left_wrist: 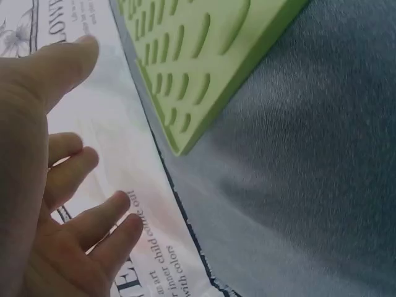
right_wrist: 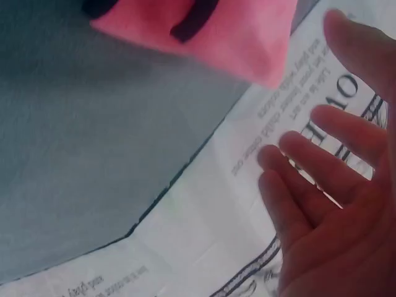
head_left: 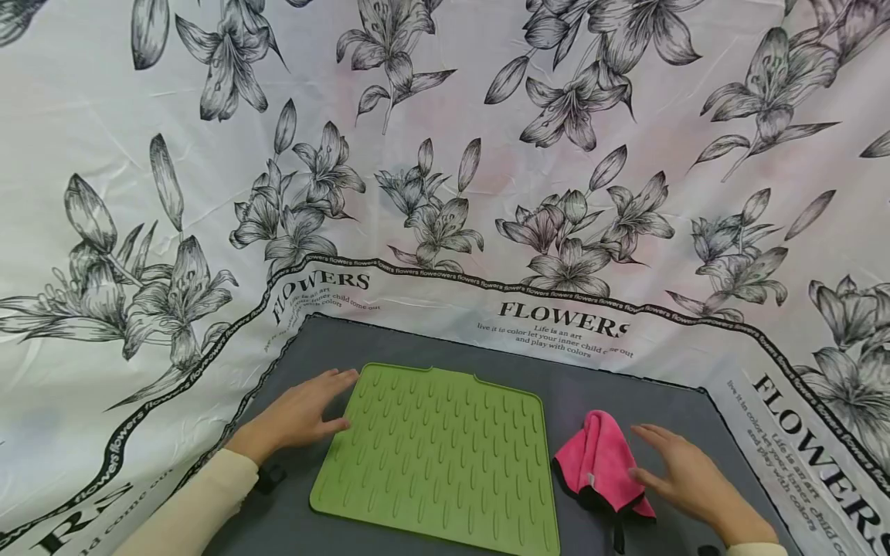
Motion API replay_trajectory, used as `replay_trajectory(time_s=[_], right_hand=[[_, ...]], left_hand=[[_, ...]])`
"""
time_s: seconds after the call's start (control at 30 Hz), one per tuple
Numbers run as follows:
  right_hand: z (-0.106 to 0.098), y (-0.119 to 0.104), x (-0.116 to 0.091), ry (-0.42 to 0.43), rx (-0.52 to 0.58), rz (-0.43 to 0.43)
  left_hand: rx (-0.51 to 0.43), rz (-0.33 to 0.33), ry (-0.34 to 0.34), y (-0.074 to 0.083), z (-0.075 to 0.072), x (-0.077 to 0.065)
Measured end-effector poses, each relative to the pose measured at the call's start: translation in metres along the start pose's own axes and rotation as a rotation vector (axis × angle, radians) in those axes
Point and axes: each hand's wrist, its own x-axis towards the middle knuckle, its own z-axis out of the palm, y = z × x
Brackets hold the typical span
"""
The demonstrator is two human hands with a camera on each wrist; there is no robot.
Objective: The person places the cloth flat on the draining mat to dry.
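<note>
A green ridged mat (head_left: 434,459) with a raised rim lies flat on the dark grey surface, in the middle of the head view. My left hand (head_left: 299,413) is beside its left edge, fingers spread and holding nothing; the left wrist view shows the same hand (left_wrist: 80,216) apart from a mat corner (left_wrist: 185,93). To the right of the mat sits a bunched pink cloth (head_left: 598,459) with black edging and a small white tag. Just right of the cloth is my right hand (head_left: 684,479), fingers extended, with nothing in its grasp. In the right wrist view the cloth (right_wrist: 235,37) appears at the top.
The dark grey table surface (head_left: 278,494) has a black border. White fabric (head_left: 445,116) printed with lilies and lettering rises behind and along both sides. A small black object (head_left: 270,479) lies near my left wrist, and another dark piece (head_left: 709,550) shows by the right wrist.
</note>
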Motion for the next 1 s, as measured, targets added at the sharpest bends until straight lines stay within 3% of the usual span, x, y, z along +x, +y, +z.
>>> replay_trajectory(time_s=[0.17,0.37,0.6,1.0], right_hand=[[0.010,-0.008,0.009,-0.144,0.046,0.041],[0.036,-0.012,0.015,-0.192,0.046,0.099],[0.062,-0.019,0.015,-0.157,0.074,0.138],[0.069,-0.023,0.013,-0.019,0.065,0.150]], left_hand=[[-0.056,-0.009,-0.079,0.005,0.007,-0.001],[-0.121,-0.044,-0.177,0.004,0.023,-0.003],[-0.142,-0.090,-0.233,0.005,0.035,-0.007],[-0.155,-0.124,-0.234,0.009,0.041,-0.008]])
